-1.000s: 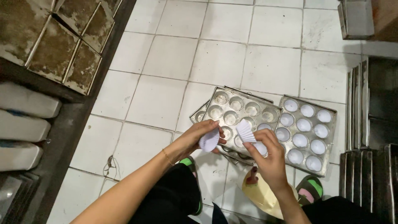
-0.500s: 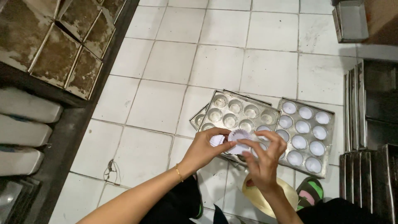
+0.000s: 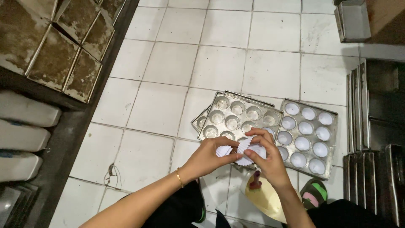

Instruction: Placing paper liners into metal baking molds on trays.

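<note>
My left hand (image 3: 209, 157) and my right hand (image 3: 266, 157) meet over the near edge of a bare metal muffin tray (image 3: 238, 116) on the tiled floor. Between the fingers of both hands is a stack of white paper cupcake liners (image 3: 244, 148); the left fingers pinch one liner (image 3: 223, 150) at its left side. A second muffin tray (image 3: 310, 135), to the right, has white liners in its cups. More trays lie under the bare one, only their edges showing.
A yellow bowl with a dark-handled brush (image 3: 261, 192) sits on the floor by my right wrist. A green and pink sandal (image 3: 314, 194) is near it. Stacked metal pans (image 3: 367, 122) stand at the right, dirty baking tins (image 3: 55, 50) on a rack at the left.
Both hands have come together and lowered slightly over the tray's near edge. The left hand, which held a single liner apart, now pinches at the stack in the right hand.
</note>
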